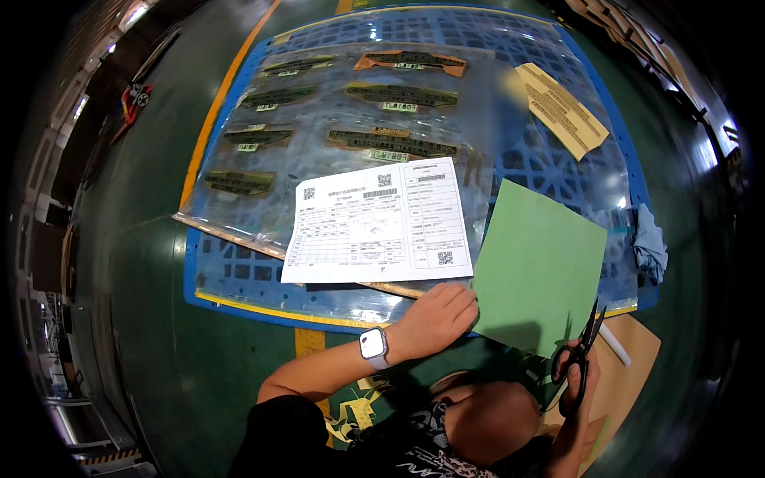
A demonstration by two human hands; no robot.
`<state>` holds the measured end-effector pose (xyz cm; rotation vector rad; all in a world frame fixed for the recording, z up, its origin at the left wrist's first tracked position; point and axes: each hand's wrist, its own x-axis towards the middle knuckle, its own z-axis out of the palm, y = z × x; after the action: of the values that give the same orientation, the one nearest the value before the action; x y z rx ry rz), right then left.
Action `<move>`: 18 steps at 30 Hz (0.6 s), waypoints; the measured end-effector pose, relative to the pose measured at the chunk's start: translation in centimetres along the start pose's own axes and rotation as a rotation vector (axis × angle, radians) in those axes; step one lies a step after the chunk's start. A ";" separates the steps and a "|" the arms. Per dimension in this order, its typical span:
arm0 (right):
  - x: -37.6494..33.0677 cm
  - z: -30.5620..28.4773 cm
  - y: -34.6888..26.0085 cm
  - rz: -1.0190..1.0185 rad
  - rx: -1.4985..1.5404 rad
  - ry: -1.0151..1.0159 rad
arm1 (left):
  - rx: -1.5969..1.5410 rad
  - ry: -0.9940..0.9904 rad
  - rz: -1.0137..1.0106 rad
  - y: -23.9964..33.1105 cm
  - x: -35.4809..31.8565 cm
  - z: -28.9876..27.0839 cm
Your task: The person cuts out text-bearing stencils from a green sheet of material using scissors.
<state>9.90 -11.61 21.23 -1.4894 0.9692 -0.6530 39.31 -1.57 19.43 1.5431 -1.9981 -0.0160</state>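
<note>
A plain green sheet (542, 263) slants over the near right edge of the blue pallet. The fingers of my left hand (434, 320), with a watch on its wrist, close on its left edge. My right hand (588, 390) grips black-handled scissors (575, 360) at the sheet's lower right corner. Their blades point up and away from me, slightly apart, alongside the sheet's right edge. Left of the sheet lies a white printed form (374, 227), just beyond my left hand.
Clear film with several dark printing plates (414, 95) covers the blue pallet (191, 275). A tan printed card (562, 107) lies at the far right, a light-blue cloth (650, 247) at the right edge. Yellow scraps (351, 414) lie below; tan board (637, 350) and a white tube (615, 345) are near my right hand.
</note>
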 end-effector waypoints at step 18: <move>-2.1 -0.5 0.1 0.062 0.019 0.058 | -0.597 -0.026 -0.058 7.0 3.6 2.9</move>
<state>8.38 -10.04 21.46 -1.4247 1.0470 -0.6619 31.31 -3.48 21.24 1.2072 -1.7442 -0.6020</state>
